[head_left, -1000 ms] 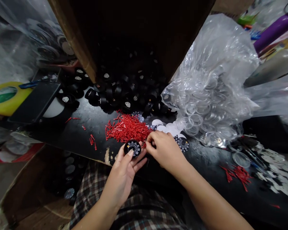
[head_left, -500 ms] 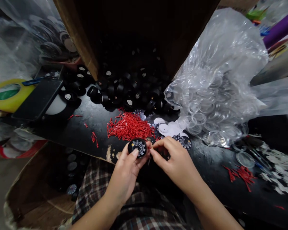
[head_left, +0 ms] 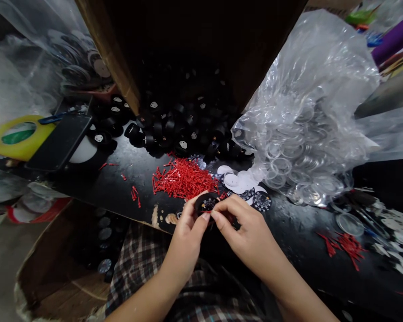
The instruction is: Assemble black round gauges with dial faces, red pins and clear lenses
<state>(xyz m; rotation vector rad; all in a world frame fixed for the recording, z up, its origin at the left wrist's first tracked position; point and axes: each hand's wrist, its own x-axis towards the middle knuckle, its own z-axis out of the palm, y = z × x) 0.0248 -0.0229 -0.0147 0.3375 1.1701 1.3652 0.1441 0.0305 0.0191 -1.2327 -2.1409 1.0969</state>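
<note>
My left hand point(head_left: 188, 223) is closed around a round black gauge point(head_left: 205, 203) with white markings on its dial, its thumb at the near rim. My right hand point(head_left: 243, 226) pinches at the dial's right side, thumb and forefinger together. A sliver of red shows at the fingertips, apparently a red pointer point(head_left: 207, 212), mostly hidden. Just beyond both hands is a heap of red pointers point(head_left: 184, 179). White discs point(head_left: 243, 181) and black printed dials point(head_left: 261, 201) lie to its right.
Black housings point(head_left: 174, 129) are piled before a large cardboard box point(head_left: 121, 67). At right are a plastic bag of clear rings point(head_left: 298, 156) and loose red pointers point(head_left: 351, 248). A phone point(head_left: 58, 143) and yellow tape roll point(head_left: 30, 150) lie left. A lower box point(head_left: 60, 268) holds finished-looking gauges.
My left hand has moved slightly right and tilted the gauge, its thumb shifting off the dial face to the near rim. My right fingertips have come onto the dial from beside it.
</note>
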